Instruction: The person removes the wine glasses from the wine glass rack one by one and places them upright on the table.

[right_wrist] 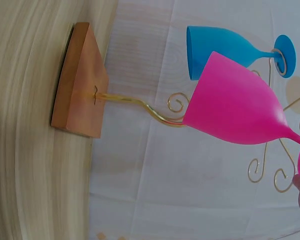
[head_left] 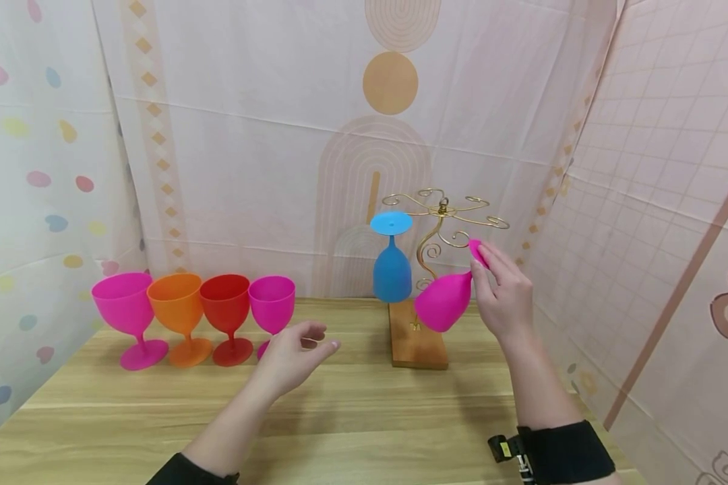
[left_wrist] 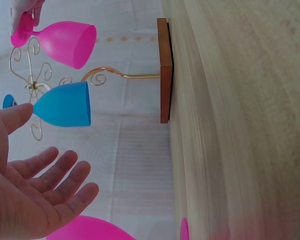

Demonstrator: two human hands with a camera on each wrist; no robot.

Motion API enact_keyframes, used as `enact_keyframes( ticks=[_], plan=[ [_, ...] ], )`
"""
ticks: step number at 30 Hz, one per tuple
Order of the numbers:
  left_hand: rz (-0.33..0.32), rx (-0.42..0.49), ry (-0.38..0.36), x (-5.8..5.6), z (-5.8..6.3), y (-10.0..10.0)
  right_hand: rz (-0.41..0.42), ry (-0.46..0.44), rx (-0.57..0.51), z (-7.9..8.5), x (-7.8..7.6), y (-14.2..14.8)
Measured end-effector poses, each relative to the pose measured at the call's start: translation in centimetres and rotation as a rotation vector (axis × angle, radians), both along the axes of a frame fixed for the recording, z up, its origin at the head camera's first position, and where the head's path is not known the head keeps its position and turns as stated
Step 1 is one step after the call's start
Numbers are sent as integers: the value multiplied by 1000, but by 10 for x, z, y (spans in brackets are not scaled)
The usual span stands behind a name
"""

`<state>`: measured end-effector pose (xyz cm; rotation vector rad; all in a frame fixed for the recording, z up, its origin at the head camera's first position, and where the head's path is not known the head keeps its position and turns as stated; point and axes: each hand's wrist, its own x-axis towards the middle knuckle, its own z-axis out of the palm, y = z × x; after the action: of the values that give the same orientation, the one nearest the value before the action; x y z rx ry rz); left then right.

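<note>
My right hand (head_left: 505, 289) holds a pink goblet (head_left: 444, 302) by its foot, the bowl tilted down and to the left. It is beside a gold wire rack (head_left: 441, 210) with curled arms. From one of those arms a blue goblet (head_left: 392, 273) hangs upside down by its foot. My left hand (head_left: 294, 357) is empty, its fingers relaxed, over the table in front of an upright pink goblet (head_left: 271, 300). In the right wrist view the held goblet (right_wrist: 235, 105) partly covers the rack's stem, and only a fingertip shows.
Left of that goblet stand a red goblet (head_left: 225, 303), an orange goblet (head_left: 176, 304) and a larger pink goblet (head_left: 123, 303) in a row. The rack's wooden base (head_left: 418, 347) rests on the wooden table (head_left: 364, 417). Patterned cloth (head_left: 249, 168) hangs behind.
</note>
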<state>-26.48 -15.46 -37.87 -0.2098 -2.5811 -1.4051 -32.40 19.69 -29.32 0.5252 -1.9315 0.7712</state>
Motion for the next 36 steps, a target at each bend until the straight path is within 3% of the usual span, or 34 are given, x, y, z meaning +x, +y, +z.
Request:
enact_keyframes(
  ticks=[10,21,30,36],
  plan=[
    [-6,-5,12,0,-1,1,40,105,-12,-12,2,-8],
    [3,-10,16,-1,-2,0,103,133,16,-27,3,-27],
    [19,-21,26,-1,0,1,160,83,-7,-40,3,-48],
    [-6,-1,70,-2,1,1,179,33,-40,-49,3,-63]
  ],
)
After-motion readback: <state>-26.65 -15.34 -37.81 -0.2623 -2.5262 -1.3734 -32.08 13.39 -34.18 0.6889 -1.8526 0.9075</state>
